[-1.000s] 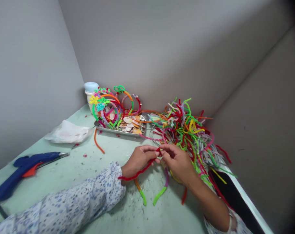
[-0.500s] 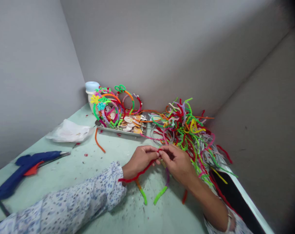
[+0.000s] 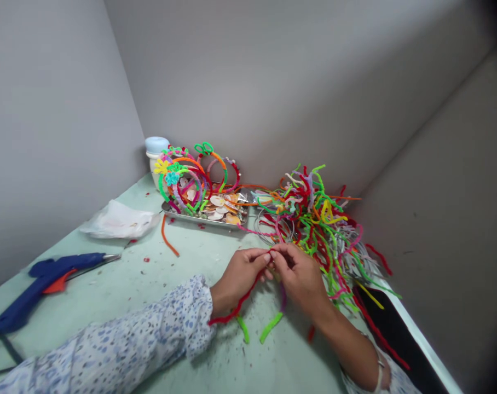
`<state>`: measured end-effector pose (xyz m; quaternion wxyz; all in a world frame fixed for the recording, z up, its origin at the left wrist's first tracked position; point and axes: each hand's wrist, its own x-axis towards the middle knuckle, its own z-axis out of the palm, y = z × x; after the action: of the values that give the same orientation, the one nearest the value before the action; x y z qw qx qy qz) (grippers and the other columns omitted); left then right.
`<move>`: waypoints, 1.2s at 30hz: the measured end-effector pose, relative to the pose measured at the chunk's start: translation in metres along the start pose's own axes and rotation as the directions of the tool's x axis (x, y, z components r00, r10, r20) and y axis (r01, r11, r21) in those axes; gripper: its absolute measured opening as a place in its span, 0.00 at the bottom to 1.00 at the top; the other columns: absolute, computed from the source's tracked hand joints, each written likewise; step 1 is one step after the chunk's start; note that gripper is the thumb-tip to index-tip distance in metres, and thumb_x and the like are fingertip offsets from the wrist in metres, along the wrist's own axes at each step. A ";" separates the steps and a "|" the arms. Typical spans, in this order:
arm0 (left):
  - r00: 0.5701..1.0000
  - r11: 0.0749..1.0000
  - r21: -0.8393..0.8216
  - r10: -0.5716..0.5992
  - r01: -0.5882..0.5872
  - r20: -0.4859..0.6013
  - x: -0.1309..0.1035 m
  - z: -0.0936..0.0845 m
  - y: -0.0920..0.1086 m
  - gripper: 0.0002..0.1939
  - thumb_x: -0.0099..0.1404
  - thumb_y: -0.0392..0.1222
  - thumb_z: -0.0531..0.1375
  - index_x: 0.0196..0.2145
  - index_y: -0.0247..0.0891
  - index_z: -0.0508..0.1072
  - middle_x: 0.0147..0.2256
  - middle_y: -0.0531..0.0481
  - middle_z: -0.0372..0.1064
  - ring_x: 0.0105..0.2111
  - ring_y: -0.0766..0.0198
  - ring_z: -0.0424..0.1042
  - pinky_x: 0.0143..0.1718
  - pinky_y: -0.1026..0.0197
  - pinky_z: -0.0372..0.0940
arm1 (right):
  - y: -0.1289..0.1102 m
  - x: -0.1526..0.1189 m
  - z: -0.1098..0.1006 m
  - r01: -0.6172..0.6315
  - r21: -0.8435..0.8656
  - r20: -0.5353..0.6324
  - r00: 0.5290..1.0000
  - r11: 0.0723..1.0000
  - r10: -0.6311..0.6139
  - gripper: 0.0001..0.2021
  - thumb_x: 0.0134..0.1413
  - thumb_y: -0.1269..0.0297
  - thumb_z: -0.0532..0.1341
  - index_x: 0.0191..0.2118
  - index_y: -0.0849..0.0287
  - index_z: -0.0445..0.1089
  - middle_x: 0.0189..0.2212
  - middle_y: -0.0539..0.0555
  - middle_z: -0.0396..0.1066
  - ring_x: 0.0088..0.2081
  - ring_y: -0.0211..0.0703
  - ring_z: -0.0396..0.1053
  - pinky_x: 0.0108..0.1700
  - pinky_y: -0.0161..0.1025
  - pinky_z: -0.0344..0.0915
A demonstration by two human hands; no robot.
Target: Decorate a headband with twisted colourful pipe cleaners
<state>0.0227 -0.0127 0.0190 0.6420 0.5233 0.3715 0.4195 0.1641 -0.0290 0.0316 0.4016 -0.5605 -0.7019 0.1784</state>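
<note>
Over the pale green table, the patterned left sleeve is seen slightly farther right than a moment earlier, and the left hand has been shifted with it, closer to the right hand. Of the headband below the hands, the orange stretch on the left leg is now covered; green tips and a purple stretch on the right leg are left showing. Whether it is held cannot be told. The loose end of the red pipe cleaner has been brought nearer and to the right, off its earlier place across the wrist. The pipe cleaner is fuzzy, thin and gently wavy, its far end pinched between the thumbs and fingers of both hands, near of the tangled pipe cleaner pile; its tip there is hidden.
</note>
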 end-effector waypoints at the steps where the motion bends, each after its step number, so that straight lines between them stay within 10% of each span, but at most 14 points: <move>1: 1.000 1.000 -0.015 -0.006 0.007 0.010 0.001 -0.001 -0.001 0.14 0.60 0.45 0.57 0.35 0.31 0.75 0.23 0.50 0.69 0.22 0.69 0.66 0.24 0.66 0.59 | 0.001 0.000 0.000 -0.005 0.016 0.004 1.000 1.000 0.005 0.07 0.57 0.65 0.55 0.37 0.57 0.70 0.31 0.51 0.72 0.32 0.41 0.69 0.36 0.36 0.63; 18: 0.969 0.853 -0.467 -0.165 0.233 0.183 0.003 -0.011 -0.004 0.09 0.54 0.39 0.65 0.32 0.31 0.73 0.28 0.52 0.65 0.23 0.76 0.61 0.27 0.69 0.56 | 0.022 -0.008 0.009 -0.038 0.366 0.027 0.999 0.930 0.030 0.08 0.56 0.62 0.57 0.41 0.56 0.68 0.33 0.52 0.71 0.32 0.39 0.69 0.35 0.36 0.66; 29: 0.956 0.885 -0.400 -0.139 0.237 0.259 0.001 -0.011 -0.005 0.10 0.54 0.41 0.65 0.29 0.30 0.73 0.23 0.54 0.62 0.21 0.74 0.57 0.25 0.68 0.52 | 0.011 0.000 -0.004 -0.152 0.422 0.168 0.982 0.894 0.087 0.09 0.55 0.58 0.59 0.34 0.59 0.69 0.25 0.48 0.67 0.25 0.36 0.64 0.27 0.33 0.61; 36: 0.933 0.848 -0.441 -0.156 0.295 0.323 0.000 -0.014 -0.004 0.10 0.55 0.41 0.64 0.32 0.31 0.73 0.27 0.50 0.66 0.24 0.74 0.63 0.27 0.69 0.57 | 0.011 0.001 -0.003 -0.024 0.324 0.016 1.000 0.946 0.020 0.09 0.55 0.59 0.58 0.31 0.59 0.70 0.28 0.51 0.66 0.30 0.39 0.65 0.33 0.35 0.62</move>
<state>0.0106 -0.0086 0.0131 0.8424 0.3518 0.2216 0.3427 0.1737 -0.0256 0.0263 0.4818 -0.4938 -0.6592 0.2992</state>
